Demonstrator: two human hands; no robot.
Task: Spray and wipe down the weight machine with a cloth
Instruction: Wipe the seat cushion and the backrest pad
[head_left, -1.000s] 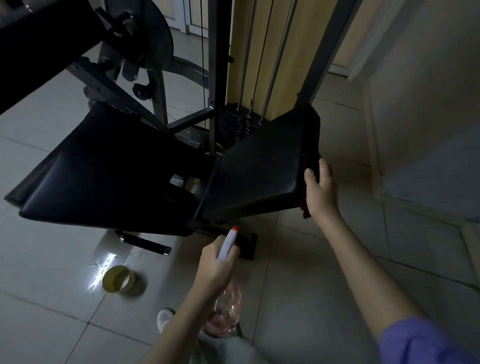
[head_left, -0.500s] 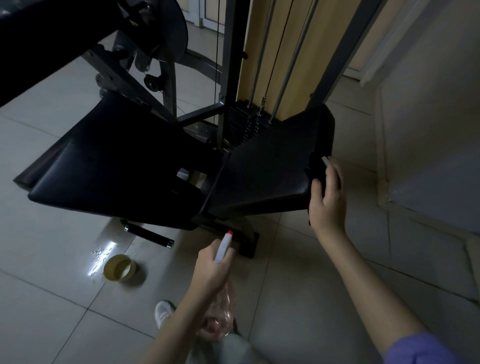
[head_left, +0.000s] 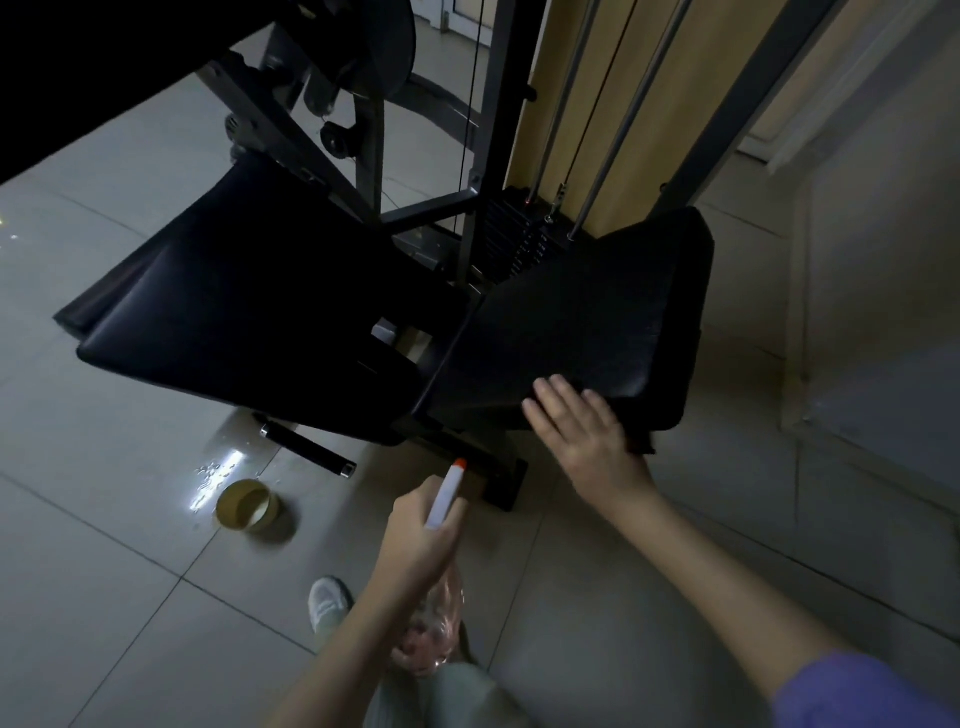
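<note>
While the right hand (head_left: 587, 431) lies flat on the near edge of the right seat pad (head_left: 571, 332), fingers straight and a little spread, the left hand (head_left: 415, 525) is wrapped round the neck of a clear spray bottle (head_left: 434, 618). The bottle is just in front of and below that pad, its orange-tipped nozzle aimed up at it. Only a corner of the dark cloth (head_left: 643, 442) shows, poking out from under the palm at the pad's near right corner, touching hand and pad. The rest is hidden or lost against the black vinyl. The weight machine (head_left: 488, 130) frame rises behind the pad, with the weight stack (head_left: 514, 244) just behind its far edge and a second pad (head_left: 249, 301) to its left. A tape roll (head_left: 247, 506) sits on the floor well left of the pad, beside a wet patch (head_left: 218, 467).

Handling, my read:
- **Cloth:** soft, limp and light, so it will bunch. Press it with a flat palm, don't pinch.
- **Pad:** the vinyl looks smooth, cushioned and slick once wet. It is fixed to the frame, so it shouldn't shift much.
- **Bottle:** thin plastic, light and crushable. Hold it at the neck.

The cloth is directly under the right hand, so no reach is needed.
</note>
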